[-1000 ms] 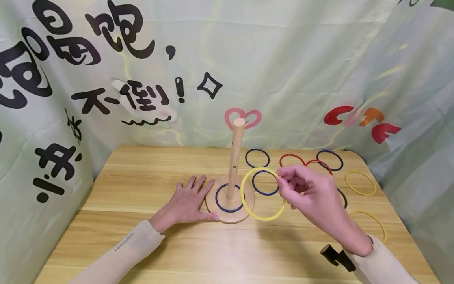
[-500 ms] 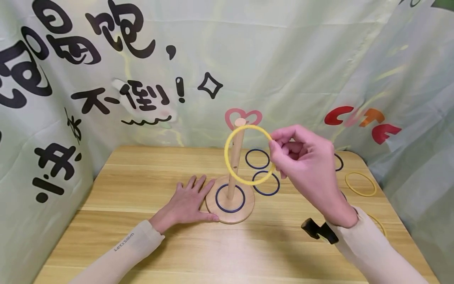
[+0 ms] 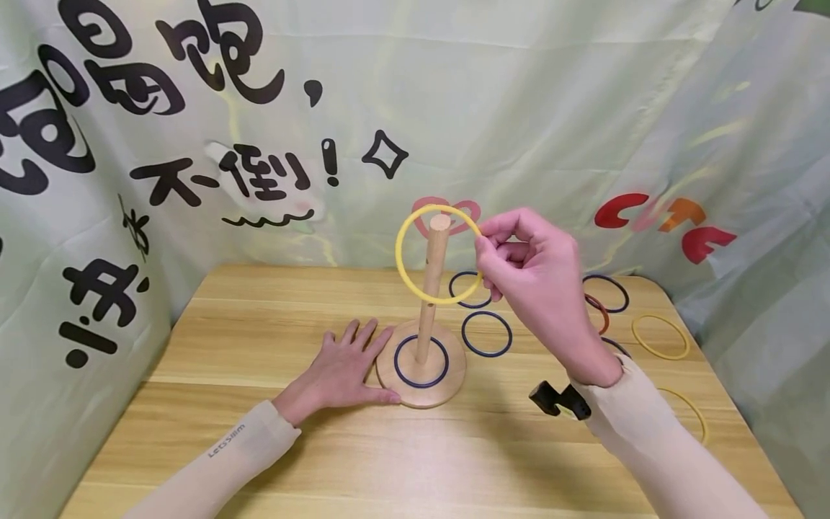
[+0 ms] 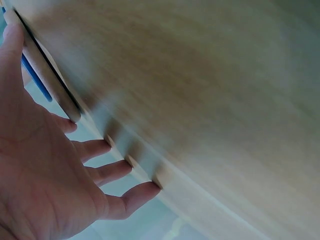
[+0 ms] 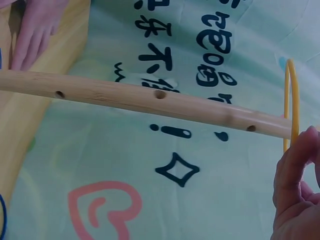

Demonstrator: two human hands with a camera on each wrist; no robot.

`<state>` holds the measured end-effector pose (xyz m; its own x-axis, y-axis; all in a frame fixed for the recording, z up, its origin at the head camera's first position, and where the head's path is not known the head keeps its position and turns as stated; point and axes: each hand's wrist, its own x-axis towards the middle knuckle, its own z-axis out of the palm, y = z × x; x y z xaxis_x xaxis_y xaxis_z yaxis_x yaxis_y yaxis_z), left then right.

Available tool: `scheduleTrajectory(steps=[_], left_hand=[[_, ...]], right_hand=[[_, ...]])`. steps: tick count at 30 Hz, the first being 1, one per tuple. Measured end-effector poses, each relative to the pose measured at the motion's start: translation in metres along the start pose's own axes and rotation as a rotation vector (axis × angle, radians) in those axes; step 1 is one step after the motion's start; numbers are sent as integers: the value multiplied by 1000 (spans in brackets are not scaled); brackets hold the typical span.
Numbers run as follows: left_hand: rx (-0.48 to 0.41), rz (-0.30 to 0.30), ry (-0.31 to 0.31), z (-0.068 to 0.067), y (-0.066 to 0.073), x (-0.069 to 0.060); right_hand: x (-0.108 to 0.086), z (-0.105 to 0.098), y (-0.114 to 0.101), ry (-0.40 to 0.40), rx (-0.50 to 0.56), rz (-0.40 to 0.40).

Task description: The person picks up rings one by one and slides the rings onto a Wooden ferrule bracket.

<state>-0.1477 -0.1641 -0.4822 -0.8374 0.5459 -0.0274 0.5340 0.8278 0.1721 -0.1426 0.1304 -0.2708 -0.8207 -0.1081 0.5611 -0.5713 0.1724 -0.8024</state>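
One yellow ring [image 3: 398, 254] circles the upper end of a wooden post [image 3: 432, 270], pinched at its three o'clock by the thumb and forefinger of the right hand [image 3: 534, 277]. Below it, a blue ring [image 3: 421, 386] lies round the post's foot on the round base [image 3: 457, 367]; at that base's nine o'clock the left hand [image 3: 346, 369], grasping nothing, spreads its fingers on the table [image 3: 259, 317], thumb touching the edge.
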Motion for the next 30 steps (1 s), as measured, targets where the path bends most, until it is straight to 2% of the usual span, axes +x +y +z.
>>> scheduleTrajectory(steps=[8,13,19,26,30], left_hand=[[-1,19,33,3,-2,0],[-2,12,31,3,-2,1],[11,3,24,8,-5,2],[10,18,41,6,-4,1],[12,14,36,6,-4,1]], right_hand=[[-10,7,31,-44,-48,99],[-18,10,50,-72,-59,150],[-30,15,72,-111,-80,193],[-48,24,96,-145,-100,214],[-56,29,107,-160,-101,257]])
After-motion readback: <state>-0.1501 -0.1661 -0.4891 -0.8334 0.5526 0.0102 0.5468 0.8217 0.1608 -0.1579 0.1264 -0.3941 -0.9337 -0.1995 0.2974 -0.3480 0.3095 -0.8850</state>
